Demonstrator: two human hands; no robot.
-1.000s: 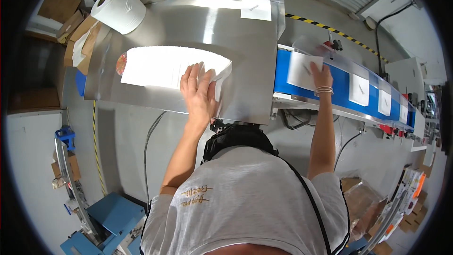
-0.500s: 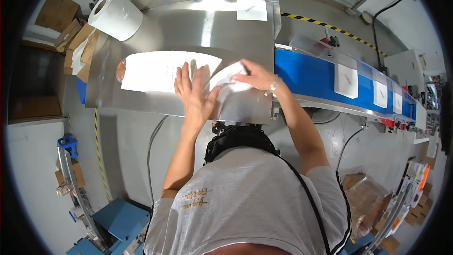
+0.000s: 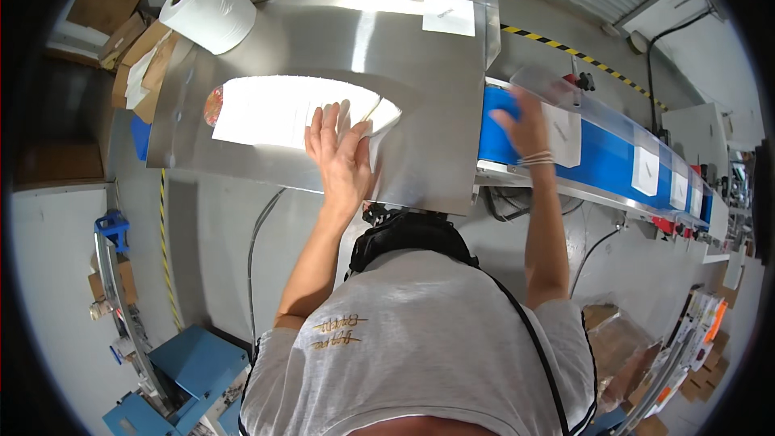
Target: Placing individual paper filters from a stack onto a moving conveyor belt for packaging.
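Steel table point(image 3: 420, 113) w/ white sheets point(image 3: 274, 113) stacked at centre-left; blue belt point(image 3: 605, 157) runs off to the right. Left hand point(image 3: 343, 157) lies flat, fingers spread, on the stack's right edge. Right hand point(image 3: 521, 121) over the belt start, blurred, prob. open on a sheet point(image 3: 561, 136). Pin the stack, lay each sheet square on the belt

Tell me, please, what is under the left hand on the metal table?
The left hand lies flat on a stack of white paper sheets on the metal table. The hand covers the sheets' right corner.
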